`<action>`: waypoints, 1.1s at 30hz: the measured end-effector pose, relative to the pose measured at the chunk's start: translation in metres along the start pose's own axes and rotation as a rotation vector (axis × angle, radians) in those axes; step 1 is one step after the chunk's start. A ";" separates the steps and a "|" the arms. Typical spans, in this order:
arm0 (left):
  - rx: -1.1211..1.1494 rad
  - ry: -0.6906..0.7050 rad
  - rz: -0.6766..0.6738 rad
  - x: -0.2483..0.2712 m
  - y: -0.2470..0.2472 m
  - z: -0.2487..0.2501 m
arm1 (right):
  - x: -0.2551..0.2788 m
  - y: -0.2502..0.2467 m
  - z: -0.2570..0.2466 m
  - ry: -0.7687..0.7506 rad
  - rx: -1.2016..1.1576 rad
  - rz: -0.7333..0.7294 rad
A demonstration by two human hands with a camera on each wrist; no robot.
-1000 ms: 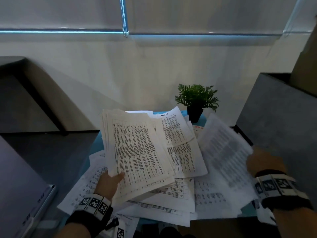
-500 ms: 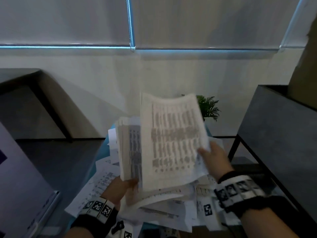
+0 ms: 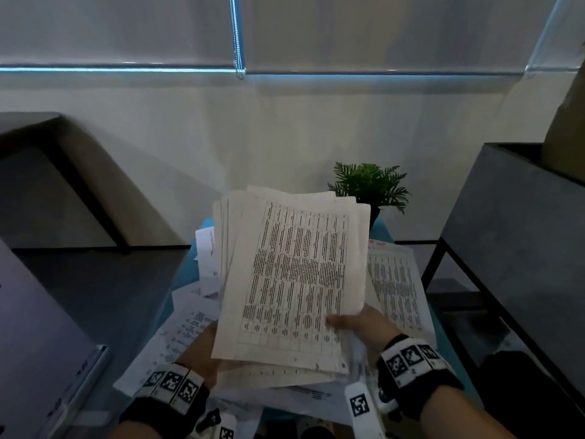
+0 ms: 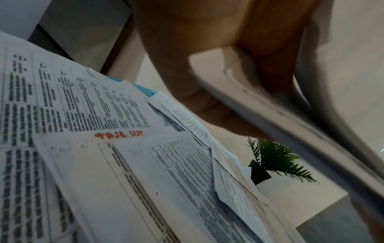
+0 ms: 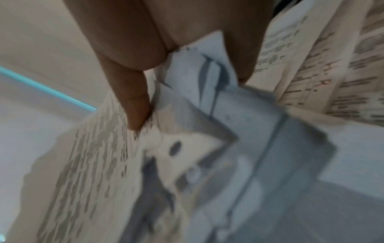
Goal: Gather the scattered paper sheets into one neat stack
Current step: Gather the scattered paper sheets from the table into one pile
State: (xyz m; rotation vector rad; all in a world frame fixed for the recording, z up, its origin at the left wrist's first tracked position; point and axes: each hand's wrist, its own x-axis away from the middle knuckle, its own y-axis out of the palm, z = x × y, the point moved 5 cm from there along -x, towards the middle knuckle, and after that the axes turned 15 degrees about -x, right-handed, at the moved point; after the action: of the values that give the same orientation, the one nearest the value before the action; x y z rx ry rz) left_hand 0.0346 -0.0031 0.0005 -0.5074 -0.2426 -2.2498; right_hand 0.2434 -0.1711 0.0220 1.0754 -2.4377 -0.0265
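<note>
Over the littered blue table [image 3: 186,270], both hands' [image 3: 364,324] grip pinches the paper stack's [image 3: 294,274] near corners.

Dim room, blue window glow, right-wrist view badly blurred.

1. "TASK LIST" in orange-red handwritten capitals heads one loose sheet [image 4: 116,164] in the left wrist view.
2. The printed tables on the held bundle [image 3: 294,280] and the other sheets are too small and blurred to read.
</note>
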 end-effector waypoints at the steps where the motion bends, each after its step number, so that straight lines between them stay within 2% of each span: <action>1: -0.001 -0.015 -0.003 -0.005 0.000 0.000 | -0.003 -0.001 -0.001 -0.039 0.016 0.051; 4: 0.082 -0.038 -0.186 0.001 0.012 0.016 | -0.009 0.004 -0.005 -0.126 0.036 0.139; 5: 0.032 -0.036 -0.225 -0.001 0.014 0.017 | -0.012 0.006 -0.007 -0.150 0.047 0.139; 6: -0.063 -0.008 -0.207 -0.006 0.015 0.015 | -0.014 0.010 -0.009 -0.170 0.067 0.127; 8: -0.247 0.032 0.004 -0.025 0.003 0.003 | -0.020 0.015 -0.010 -0.187 0.113 0.077; 9: -0.267 0.058 0.090 -0.032 -0.002 0.001 | -0.024 0.015 -0.009 -0.190 0.153 0.045; 11: -0.262 0.067 0.175 -0.039 -0.004 -0.001 | -0.035 0.007 -0.005 -0.198 0.301 0.032; 12: -0.255 0.060 0.209 -0.042 -0.007 -0.003 | -0.042 -0.003 -0.001 -0.194 0.382 0.084; 14: -0.266 0.049 0.293 -0.045 -0.013 -0.006 | -0.057 -0.032 0.003 -0.171 0.521 0.283; 16: -0.244 0.040 0.352 -0.046 -0.020 -0.009 | -0.064 -0.062 0.006 -0.130 0.594 0.494; 17: -0.221 0.038 0.372 -0.047 -0.023 -0.010 | -0.067 -0.072 0.008 -0.104 0.612 0.548; 20: -0.177 0.039 0.408 -0.046 -0.029 -0.011 | -0.072 -0.082 0.013 -0.021 0.643 0.540; 24: -0.159 0.030 0.404 -0.046 -0.031 -0.012 | -0.075 -0.081 0.012 -0.008 0.509 0.513; 28: -0.156 0.044 0.370 -0.043 -0.028 -0.013 | -0.069 -0.078 -0.001 0.040 0.655 0.422; 30: -0.167 0.055 0.359 -0.040 -0.027 -0.012 | -0.060 -0.080 -0.013 0.020 0.713 0.396; 33: -0.180 0.056 0.341 -0.039 -0.027 -0.012 | -0.035 -0.089 -0.043 -0.130 0.840 0.475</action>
State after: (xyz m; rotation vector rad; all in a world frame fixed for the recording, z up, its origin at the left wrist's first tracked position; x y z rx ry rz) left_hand 0.0336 0.0369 -0.0276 -0.5351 0.0738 -1.9566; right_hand 0.3434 -0.2011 0.0273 0.7507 -2.8134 1.1942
